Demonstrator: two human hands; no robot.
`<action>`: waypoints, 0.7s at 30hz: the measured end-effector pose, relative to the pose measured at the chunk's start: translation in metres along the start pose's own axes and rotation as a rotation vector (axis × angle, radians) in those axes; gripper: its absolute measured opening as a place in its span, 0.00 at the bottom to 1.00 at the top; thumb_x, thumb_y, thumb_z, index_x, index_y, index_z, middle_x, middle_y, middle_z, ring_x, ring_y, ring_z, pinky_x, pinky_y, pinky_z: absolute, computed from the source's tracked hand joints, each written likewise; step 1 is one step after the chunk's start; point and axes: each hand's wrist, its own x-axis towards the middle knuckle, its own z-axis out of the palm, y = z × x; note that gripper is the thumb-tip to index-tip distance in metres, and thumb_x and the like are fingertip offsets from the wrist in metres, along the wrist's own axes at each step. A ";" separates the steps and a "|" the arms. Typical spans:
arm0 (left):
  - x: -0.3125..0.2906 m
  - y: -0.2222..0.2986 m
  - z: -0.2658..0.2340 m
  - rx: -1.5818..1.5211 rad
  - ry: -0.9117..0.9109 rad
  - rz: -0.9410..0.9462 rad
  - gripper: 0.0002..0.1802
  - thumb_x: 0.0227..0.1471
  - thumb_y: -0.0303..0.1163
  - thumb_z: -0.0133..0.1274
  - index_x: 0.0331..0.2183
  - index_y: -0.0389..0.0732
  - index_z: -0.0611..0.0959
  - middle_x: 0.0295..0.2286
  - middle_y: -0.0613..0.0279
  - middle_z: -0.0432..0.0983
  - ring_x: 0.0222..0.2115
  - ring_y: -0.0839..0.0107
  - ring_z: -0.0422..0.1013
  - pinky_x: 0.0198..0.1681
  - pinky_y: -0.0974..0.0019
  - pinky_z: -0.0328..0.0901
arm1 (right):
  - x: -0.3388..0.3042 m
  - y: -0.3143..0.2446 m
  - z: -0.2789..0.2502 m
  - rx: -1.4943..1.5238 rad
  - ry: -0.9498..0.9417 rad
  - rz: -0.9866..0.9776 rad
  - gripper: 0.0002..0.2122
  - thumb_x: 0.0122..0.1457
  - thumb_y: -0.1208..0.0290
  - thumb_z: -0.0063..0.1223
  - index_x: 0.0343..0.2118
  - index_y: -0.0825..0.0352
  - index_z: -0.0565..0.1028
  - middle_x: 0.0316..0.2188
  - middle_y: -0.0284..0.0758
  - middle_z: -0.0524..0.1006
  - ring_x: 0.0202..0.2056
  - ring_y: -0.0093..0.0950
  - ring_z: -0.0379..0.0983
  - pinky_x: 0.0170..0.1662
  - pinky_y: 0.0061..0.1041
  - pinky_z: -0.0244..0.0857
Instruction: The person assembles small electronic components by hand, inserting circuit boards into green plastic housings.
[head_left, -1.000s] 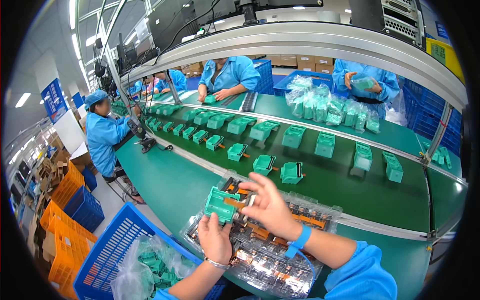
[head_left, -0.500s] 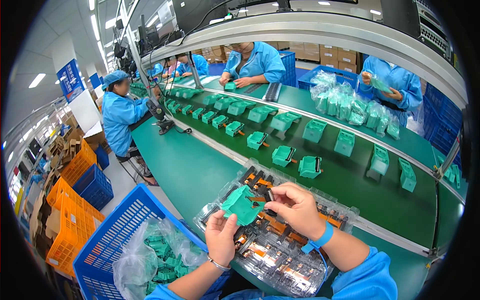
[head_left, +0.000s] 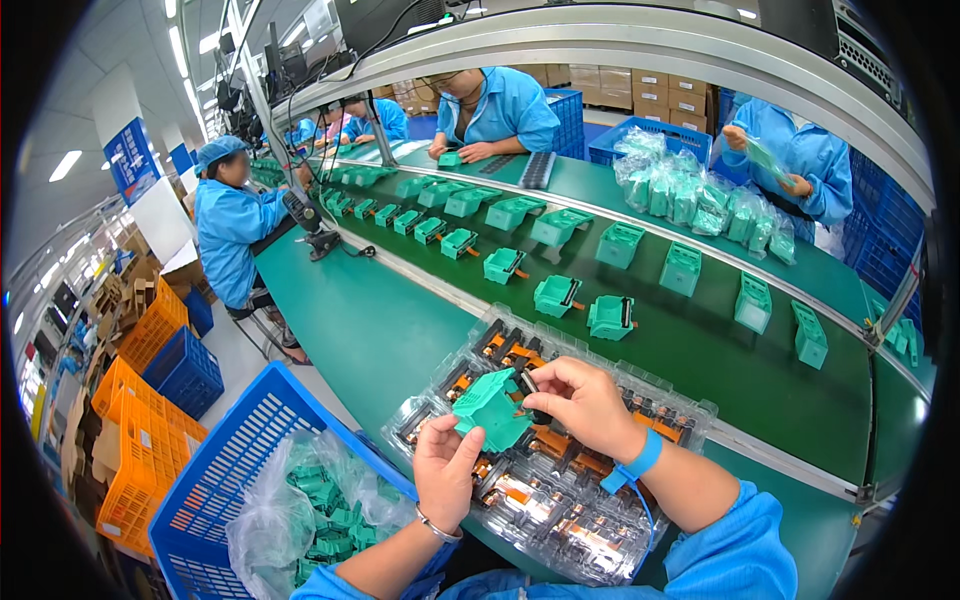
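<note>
My left hand (head_left: 446, 472) is closed on a green plastic housing (head_left: 490, 412), held tilted above the tray by its lower left edge. My right hand (head_left: 590, 408) pinches a small black strip-shaped part (head_left: 528, 384) at the housing's right side. Whether that part touches the housing, I cannot tell. Beneath both hands lies a clear plastic tray (head_left: 570, 545) holding rows of black parts with orange flat strips. A blue wrist strap (head_left: 640, 458) with a cord circles my right wrist.
A dark green conveyor (head_left: 720, 400) carries rows of green housings, some fitted with black and orange parts. At my left stands a blue basket (head_left: 275, 400) with bagged green housings (head_left: 322, 505). Co-workers sit along the line; bagged green parts (head_left: 690, 200) lie across it.
The black part has turned in my right fingers and its orange strip is now mostly hidden. The housing has tilted slightly in my left hand. The whole view has shifted a little.
</note>
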 end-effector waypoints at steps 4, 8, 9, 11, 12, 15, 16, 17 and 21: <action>0.001 0.000 0.001 -0.005 0.007 -0.013 0.14 0.50 0.22 0.54 0.39 0.36 0.68 0.31 0.62 0.72 0.31 0.79 0.68 0.35 0.75 0.64 | 0.003 0.020 -0.002 0.230 -0.059 0.141 0.08 0.49 0.78 0.60 0.33 0.70 0.74 0.27 0.28 0.73 0.28 0.14 0.68 0.32 0.15 0.64; -0.002 0.003 0.001 -0.034 -0.034 0.008 0.14 0.49 0.19 0.53 0.39 0.35 0.68 0.34 0.59 0.72 0.35 0.76 0.69 0.39 0.73 0.65 | 0.001 0.019 0.000 0.247 -0.084 0.156 0.09 0.50 0.77 0.59 0.34 0.69 0.72 0.28 0.28 0.73 0.30 0.14 0.69 0.35 0.15 0.66; -0.002 0.003 0.003 -0.051 -0.053 0.035 0.15 0.49 0.18 0.53 0.39 0.35 0.68 0.36 0.58 0.72 0.37 0.74 0.69 0.41 0.72 0.65 | 0.000 0.017 0.000 0.233 -0.103 0.158 0.09 0.50 0.78 0.59 0.34 0.69 0.72 0.28 0.28 0.73 0.30 0.15 0.69 0.35 0.16 0.66; -0.004 0.002 0.005 -0.043 -0.086 0.070 0.15 0.49 0.18 0.53 0.39 0.35 0.68 0.37 0.57 0.72 0.39 0.73 0.69 0.42 0.71 0.65 | -0.001 0.016 -0.001 0.188 -0.120 0.154 0.09 0.50 0.78 0.59 0.34 0.69 0.71 0.29 0.28 0.73 0.31 0.15 0.69 0.35 0.16 0.66; -0.005 0.001 0.005 -0.034 -0.121 0.107 0.15 0.48 0.17 0.53 0.39 0.35 0.68 0.39 0.56 0.72 0.40 0.72 0.69 0.43 0.70 0.65 | -0.001 0.016 -0.002 0.143 -0.135 0.147 0.09 0.50 0.78 0.59 0.34 0.69 0.71 0.29 0.28 0.73 0.32 0.15 0.69 0.36 0.16 0.66; -0.006 0.001 0.006 -0.031 -0.120 0.135 0.16 0.48 0.17 0.53 0.39 0.35 0.68 0.39 0.57 0.72 0.40 0.72 0.69 0.43 0.70 0.65 | -0.002 0.017 -0.001 0.155 -0.103 0.109 0.10 0.50 0.78 0.59 0.34 0.69 0.70 0.30 0.29 0.73 0.32 0.14 0.68 0.35 0.15 0.65; -0.006 0.002 0.008 -0.031 -0.120 0.133 0.16 0.48 0.17 0.53 0.39 0.35 0.68 0.39 0.57 0.72 0.40 0.72 0.69 0.43 0.70 0.65 | -0.003 0.016 -0.001 0.155 -0.103 0.111 0.10 0.50 0.78 0.59 0.34 0.69 0.70 0.30 0.29 0.73 0.32 0.14 0.68 0.35 0.15 0.65; -0.007 0.003 0.010 -0.020 -0.108 0.128 0.15 0.48 0.17 0.53 0.39 0.36 0.69 0.37 0.58 0.72 0.38 0.73 0.69 0.42 0.70 0.65 | -0.003 0.016 -0.001 0.179 -0.117 0.130 0.10 0.50 0.78 0.59 0.34 0.69 0.70 0.28 0.28 0.72 0.30 0.14 0.67 0.33 0.15 0.64; -0.012 0.006 0.009 -0.056 -0.183 0.079 0.16 0.48 0.16 0.53 0.40 0.35 0.68 0.39 0.57 0.71 0.40 0.72 0.69 0.44 0.68 0.65 | -0.003 0.008 -0.010 0.100 -0.218 0.195 0.11 0.49 0.77 0.60 0.33 0.70 0.70 0.24 0.26 0.71 0.27 0.13 0.66 0.28 0.15 0.62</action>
